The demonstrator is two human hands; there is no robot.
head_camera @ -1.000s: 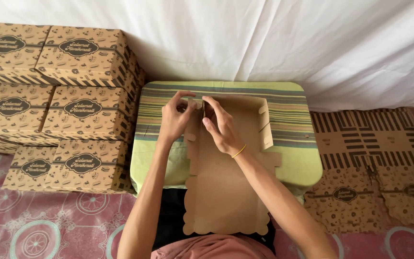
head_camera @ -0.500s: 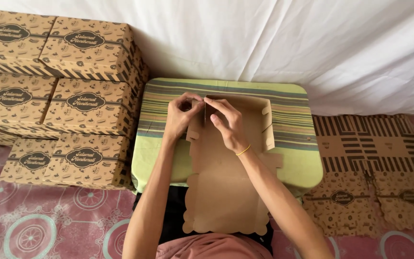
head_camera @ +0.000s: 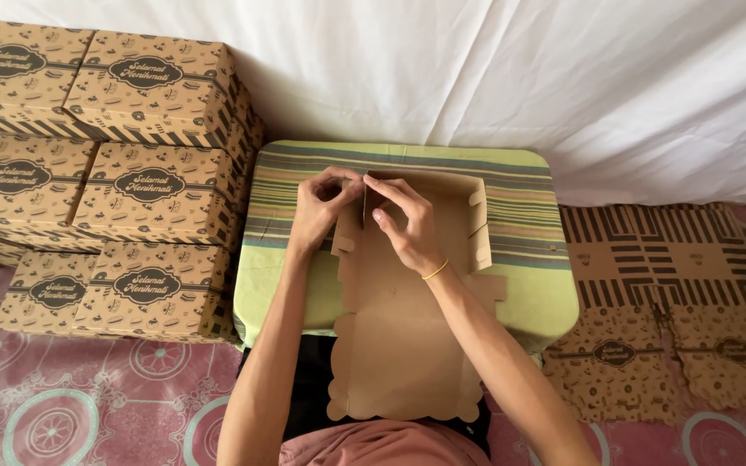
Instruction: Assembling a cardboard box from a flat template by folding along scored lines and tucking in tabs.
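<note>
a flat brown cardboard box blank [head_camera: 403, 336] is laid on a small table with a striped green cover [head_camera: 524, 203], its scalloped near end hanging over the table edge toward the person's lap. the far left corner flaps are pinched by both hands: the left hand [head_camera: 319, 211] is curled closed on the raised side flap, and the right hand [head_camera: 406, 226], a yellow band at its wrist, is closed narrowly on the back flap. finished printed boxes [head_camera: 144, 185] are stacked at the left; flat printed blanks [head_camera: 662, 302] are piled on the floor at the right.

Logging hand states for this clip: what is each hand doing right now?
Left hand: closed, pinching the far left corner flap of the cardboard box.
Right hand: closed, fingers pinching the same corner.
</note>
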